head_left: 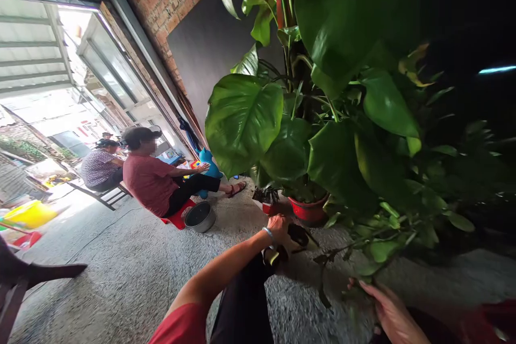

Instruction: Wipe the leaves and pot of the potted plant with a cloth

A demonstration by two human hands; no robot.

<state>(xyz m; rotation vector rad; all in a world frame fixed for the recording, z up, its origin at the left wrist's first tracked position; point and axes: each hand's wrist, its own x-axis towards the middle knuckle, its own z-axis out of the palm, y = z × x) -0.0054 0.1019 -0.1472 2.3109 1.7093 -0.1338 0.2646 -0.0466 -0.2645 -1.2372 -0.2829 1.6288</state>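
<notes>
My left hand (279,229), with a pale bracelet at the wrist, reaches down beside the red pot (309,209) and a small planter (271,205). Its fingers are hidden from me, next to a dark rounded object (297,234). A big plant with broad glossy leaves (244,118) rises above the red pot. At the lower right, my right hand (387,306) has thumb and fingers closed around a thin stem of a leafy branch (381,251); the grip is partly blurred. Thin dark twigs (324,263) lie between my hands.
A person in a red shirt (149,183) sits at left on a red stool beside a grey basin (200,217). Behind sits another person (100,166) in a patterned top. A dark wooden leg (52,271) juts in at lower left. Rough concrete floor (133,279) lies underneath.
</notes>
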